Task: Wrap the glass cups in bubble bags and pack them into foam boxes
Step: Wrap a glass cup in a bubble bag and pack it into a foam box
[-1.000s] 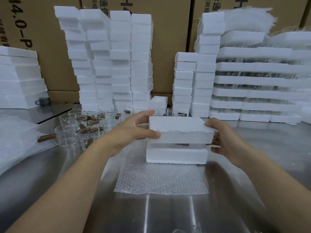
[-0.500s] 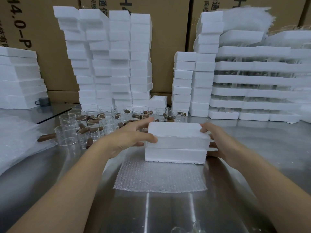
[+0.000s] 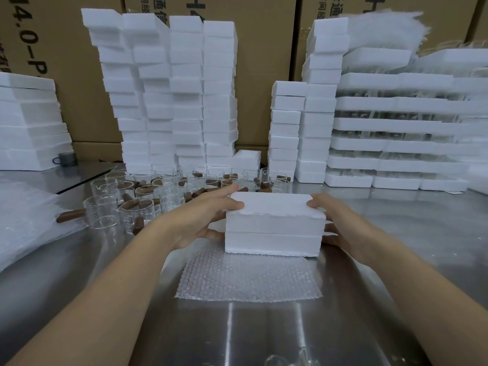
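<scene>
Head view: a white foam box point(image 3: 274, 228) sits mid-table on the steel table point(image 3: 79, 273), its near edge resting on the far part of a flat bubble bag point(image 3: 248, 276). The box is in 2 halves, lid point(image 3: 272, 204) on base point(image 3: 272, 243), with a thin seam between them.

The left hand point(image 3: 200, 220) grips the left end, with the thumb curled onto the lid's top, 1 finger reaching its far corner and the lower fingers against the base. The right hand point(image 3: 340, 223) grips the right end likewise, thumb on the top corner and fingers down at the base. Holding both ends at once probably keeps the 2 halves square while the lid is pressed home, and it also suits lifting the closed box away. Whether a wrapped cup is inside cannot be seen.

Loose glass cups point(image 3: 137, 204) with brown handles crowd the table just far-left of the box, within easy reach of the left hand. A pile point(image 3: 23, 215) of bubble bags lies at the left edge.

Tall stacks point(image 3: 171, 96) of foam boxes stand behind the cups against brown cartons point(image 3: 261, 62). At far right are foam trays point(image 3: 396, 128) layered with glassware.

The bag under the box looks laid ready for the next cup. I judge this box to be at its closing step.
</scene>
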Motion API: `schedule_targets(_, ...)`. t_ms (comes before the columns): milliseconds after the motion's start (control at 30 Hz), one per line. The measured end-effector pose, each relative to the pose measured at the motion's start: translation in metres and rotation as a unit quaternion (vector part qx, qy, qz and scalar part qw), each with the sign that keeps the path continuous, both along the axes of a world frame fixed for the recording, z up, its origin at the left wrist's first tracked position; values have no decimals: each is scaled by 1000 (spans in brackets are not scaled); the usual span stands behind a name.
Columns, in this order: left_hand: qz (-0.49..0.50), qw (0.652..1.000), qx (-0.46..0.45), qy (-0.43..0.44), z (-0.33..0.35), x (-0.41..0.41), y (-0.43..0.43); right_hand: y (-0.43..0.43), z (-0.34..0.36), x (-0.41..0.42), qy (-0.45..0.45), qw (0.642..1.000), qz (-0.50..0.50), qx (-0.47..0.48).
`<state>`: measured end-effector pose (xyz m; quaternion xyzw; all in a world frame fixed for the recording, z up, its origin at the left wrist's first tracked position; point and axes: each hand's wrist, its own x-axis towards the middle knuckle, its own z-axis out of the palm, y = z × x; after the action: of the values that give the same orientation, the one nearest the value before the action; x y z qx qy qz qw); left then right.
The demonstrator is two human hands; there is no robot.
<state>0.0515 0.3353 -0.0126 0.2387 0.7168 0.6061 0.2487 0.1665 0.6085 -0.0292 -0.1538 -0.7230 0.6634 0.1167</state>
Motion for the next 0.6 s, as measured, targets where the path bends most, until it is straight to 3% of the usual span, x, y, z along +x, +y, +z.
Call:
schedule_targets(333,32,999,22,-13,-6,-4,3,0,-1,1,3,999,14,-32)
schedule_targets(600,89,994,60,-11,-4,-2,7,-5,4,-2,93,995,0,-39)
